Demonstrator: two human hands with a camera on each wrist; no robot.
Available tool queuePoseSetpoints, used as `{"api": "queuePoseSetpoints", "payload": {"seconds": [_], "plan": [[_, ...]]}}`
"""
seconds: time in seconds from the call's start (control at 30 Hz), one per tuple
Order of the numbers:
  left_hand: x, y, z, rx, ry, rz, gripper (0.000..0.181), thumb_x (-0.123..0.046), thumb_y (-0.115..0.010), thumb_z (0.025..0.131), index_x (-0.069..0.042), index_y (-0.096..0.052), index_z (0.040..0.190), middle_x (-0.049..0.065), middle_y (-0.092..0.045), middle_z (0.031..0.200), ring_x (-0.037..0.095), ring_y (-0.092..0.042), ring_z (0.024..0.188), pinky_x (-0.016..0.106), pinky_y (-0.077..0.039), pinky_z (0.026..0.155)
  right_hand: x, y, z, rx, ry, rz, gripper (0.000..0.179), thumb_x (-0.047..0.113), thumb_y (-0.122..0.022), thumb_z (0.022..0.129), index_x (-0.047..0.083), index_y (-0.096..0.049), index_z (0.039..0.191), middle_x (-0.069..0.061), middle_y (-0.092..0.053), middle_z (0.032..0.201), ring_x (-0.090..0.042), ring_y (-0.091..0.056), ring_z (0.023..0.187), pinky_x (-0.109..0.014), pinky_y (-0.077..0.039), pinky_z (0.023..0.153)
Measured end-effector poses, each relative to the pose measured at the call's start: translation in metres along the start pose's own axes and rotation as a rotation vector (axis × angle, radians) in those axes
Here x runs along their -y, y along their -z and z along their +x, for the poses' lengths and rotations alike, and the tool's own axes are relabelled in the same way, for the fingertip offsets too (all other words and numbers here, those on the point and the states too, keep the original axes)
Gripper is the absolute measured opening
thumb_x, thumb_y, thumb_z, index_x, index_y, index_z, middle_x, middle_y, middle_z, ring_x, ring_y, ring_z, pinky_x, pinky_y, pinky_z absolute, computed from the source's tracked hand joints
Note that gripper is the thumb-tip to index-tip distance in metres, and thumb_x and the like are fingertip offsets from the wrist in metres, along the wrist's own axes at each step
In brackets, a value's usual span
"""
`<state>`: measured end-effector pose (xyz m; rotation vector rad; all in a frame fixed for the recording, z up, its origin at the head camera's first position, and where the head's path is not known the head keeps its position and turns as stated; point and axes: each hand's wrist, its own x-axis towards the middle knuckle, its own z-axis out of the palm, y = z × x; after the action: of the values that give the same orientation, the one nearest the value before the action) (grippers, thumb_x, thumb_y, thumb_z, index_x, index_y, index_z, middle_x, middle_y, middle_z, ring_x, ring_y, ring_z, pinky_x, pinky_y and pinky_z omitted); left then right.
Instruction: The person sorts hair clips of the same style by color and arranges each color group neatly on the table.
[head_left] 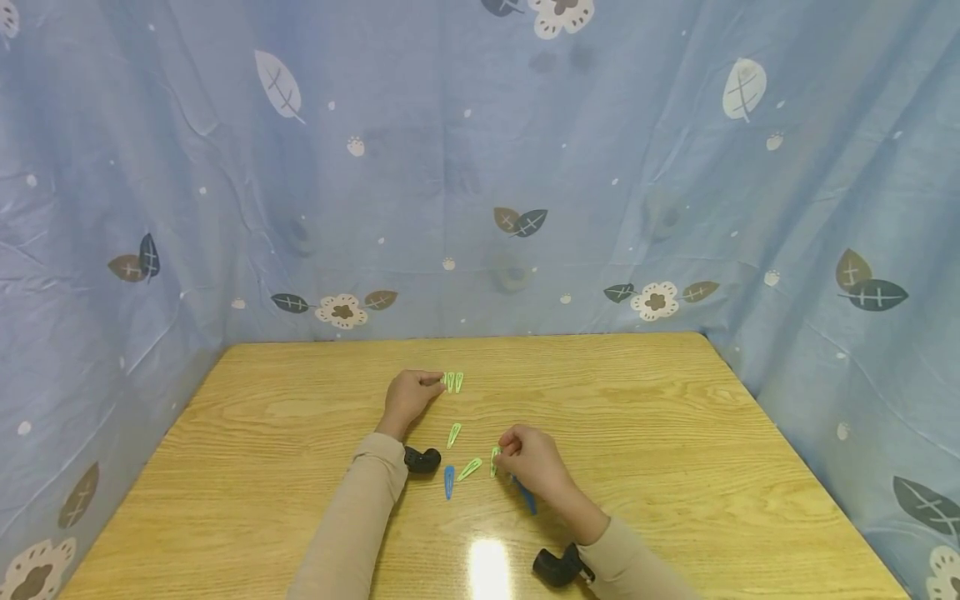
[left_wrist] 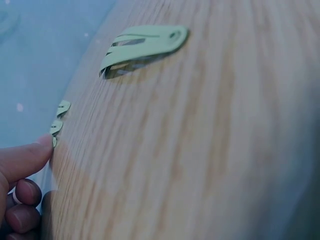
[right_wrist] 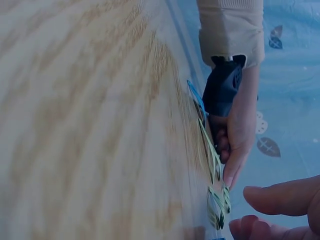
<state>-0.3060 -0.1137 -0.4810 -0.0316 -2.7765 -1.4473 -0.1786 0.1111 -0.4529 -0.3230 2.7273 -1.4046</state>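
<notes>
At the far middle of the table, my left hand (head_left: 411,398) pinches the leftmost of three light green snap hair clips, its thumb and forefinger at the clip's edge; the other two, a middle clip (head_left: 451,382) and a right clip (head_left: 460,382), lie beside it. In the left wrist view, the thumb tip partly hides the pinched green clip (left_wrist: 54,142). Nearer me, my right hand (head_left: 534,460) hovers with fingertips right at another green clip (head_left: 494,463). Its thumb and fingers stand apart in the right wrist view. A blue hair clip (head_left: 527,497) lies partly beneath this hand.
Between the hands lie a green clip (head_left: 453,435), a slanted green clip (head_left: 469,469) and a blue clip (head_left: 449,482). The wooden table (head_left: 637,400) meets a patterned blue curtain (head_left: 450,167) at its back and sides. Black devices are strapped at both wrists.
</notes>
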Motion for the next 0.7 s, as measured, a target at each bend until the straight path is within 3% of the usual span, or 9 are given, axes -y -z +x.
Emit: {"api": "queuePoseSetpoints", "payload": {"seconds": [0.3, 0.7], "plan": [[0.002, -0.001, 0.001, 0.001, -0.002, 0.01, 0.028, -0.027, -0.07, 0.087, -0.019, -0.072, 0.113, 0.005, -0.069, 0.116, 0.029, -0.058, 0.115, 0.048, -0.048, 0.096, -0.003, -0.007, 0.003, -0.005, 0.046, -0.048, 0.018, 0.004, -0.071, 0.081, -0.007, -0.062, 0.092, -0.003, -0.057, 0.069, -0.007, -0.051, 0.052, -0.014, -0.045, 0.047], [-0.001, 0.0, -0.002, 0.005, -0.006, 0.017, 0.028, -0.027, -0.069, 0.087, -0.017, -0.072, 0.114, 0.006, -0.068, 0.117, 0.03, -0.057, 0.117, 0.049, -0.046, 0.098, 0.002, -0.014, 0.006, -0.039, 0.065, -0.18, 0.016, 0.0, -0.075, 0.076, -0.004, -0.063, 0.086, 0.001, -0.053, 0.066, -0.006, -0.046, 0.056, -0.014, -0.042, 0.049]]}}
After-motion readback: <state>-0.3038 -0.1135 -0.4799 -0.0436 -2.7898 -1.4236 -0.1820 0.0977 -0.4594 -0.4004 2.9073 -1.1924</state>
